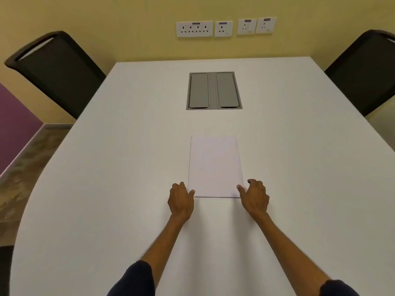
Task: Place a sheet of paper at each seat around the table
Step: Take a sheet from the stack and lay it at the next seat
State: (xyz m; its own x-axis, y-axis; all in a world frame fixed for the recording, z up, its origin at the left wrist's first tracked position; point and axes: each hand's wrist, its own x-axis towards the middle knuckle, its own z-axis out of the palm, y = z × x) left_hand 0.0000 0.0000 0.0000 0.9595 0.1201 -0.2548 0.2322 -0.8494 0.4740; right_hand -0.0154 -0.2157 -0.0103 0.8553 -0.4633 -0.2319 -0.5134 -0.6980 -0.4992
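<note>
The table (299, 167) filled the frame, chairs (57, 73) sat at the upper corners, the paper (214, 167) lay centre, and both hands (181, 201), loosely curled, touched its lower corners, gripping nothing; peeling one sheet seemed wisest.

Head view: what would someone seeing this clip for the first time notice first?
The white paper lying flat in the middle of the white table, with the left hand and right hand at its two near corners. Beyond it, a grey hatch with two lids is set into the tabletop. Two dark chairs flank the far end, under a row of wall sockets.
</note>
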